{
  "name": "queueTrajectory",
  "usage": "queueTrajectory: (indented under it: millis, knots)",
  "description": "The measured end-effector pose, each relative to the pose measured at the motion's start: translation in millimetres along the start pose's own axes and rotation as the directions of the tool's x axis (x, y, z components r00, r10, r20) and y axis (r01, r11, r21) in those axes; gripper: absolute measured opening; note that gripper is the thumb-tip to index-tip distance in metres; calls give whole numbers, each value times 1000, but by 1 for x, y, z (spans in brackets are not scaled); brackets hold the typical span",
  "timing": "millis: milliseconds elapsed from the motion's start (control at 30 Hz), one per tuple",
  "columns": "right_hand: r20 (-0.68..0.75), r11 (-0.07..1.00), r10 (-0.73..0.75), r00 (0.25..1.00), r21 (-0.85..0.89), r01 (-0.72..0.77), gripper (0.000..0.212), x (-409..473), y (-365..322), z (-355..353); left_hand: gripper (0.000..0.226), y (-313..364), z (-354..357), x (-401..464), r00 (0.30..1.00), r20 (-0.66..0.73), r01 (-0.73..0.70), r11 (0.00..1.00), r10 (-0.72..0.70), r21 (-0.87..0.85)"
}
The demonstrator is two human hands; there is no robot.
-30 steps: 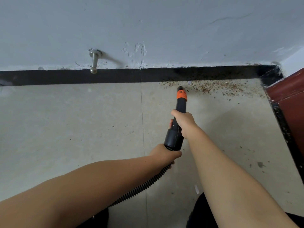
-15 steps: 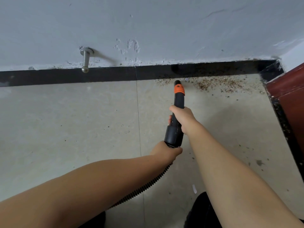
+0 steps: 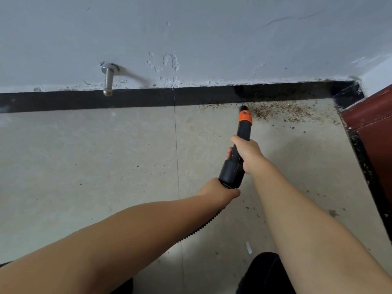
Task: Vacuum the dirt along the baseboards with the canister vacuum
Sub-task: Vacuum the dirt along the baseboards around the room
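I have two hands on one black vacuum nozzle (image 3: 237, 158): my right hand (image 3: 248, 154) is wrapped around its middle, and my left hand (image 3: 218, 190) grips its rear end where one ribbed hose (image 3: 201, 229) trails off toward 7 o'clock. The nozzle's orange-banded tip points to 12 o'clock, touching the floor (image 3: 106, 155) just beside the black baseboard (image 3: 127, 100). One patch of brown dirt (image 3: 286, 112) spreads from the tip toward 3 o'clock. One metal door stop (image 3: 108, 80) juts from the wall (image 3: 212, 39) at 10 o'clock.
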State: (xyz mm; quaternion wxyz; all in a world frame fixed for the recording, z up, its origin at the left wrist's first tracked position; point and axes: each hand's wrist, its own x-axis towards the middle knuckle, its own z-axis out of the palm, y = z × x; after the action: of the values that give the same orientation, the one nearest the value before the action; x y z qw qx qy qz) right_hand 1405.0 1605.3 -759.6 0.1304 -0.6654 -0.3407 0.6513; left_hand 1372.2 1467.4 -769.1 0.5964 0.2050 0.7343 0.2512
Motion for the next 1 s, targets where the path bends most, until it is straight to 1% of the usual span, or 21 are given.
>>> queueTrajectory:
  millis: [133,233,500,633,767,867,1000]
  knots:
    - [-1,1000,-12,1000,17,12,14,10,-10,-5,21,12,2,9,999,-30,-9,999,10,30]
    - [30,1000,-16,999,3,16,13,12,-10,0,23,12,1,10,999,-50,5,1000,-3,29]
    - [142,997,6,990,-78,5,15,2,-8,14,27,3,0,-1,997,-63,32,996,-38,-87]
    - [180,991,34,983,-130,-11,13,-5,-8,14,17,2,2,-9,999,-38,28,990,-33,-138]
    - [216,986,72,974,-165,-36,15,-11,-7,13,16,0,4,-19,1000,-8,25,984,-27,-179]
    - [240,985,84,967,-169,-43,15,-16,-6,23,16,-2,-1,-23,999,-22,28,977,-33,-213]
    - [265,978,81,961,-206,-26,13,-21,-6,45,22,-9,-13,-25,996,-59,48,965,-65,-256]
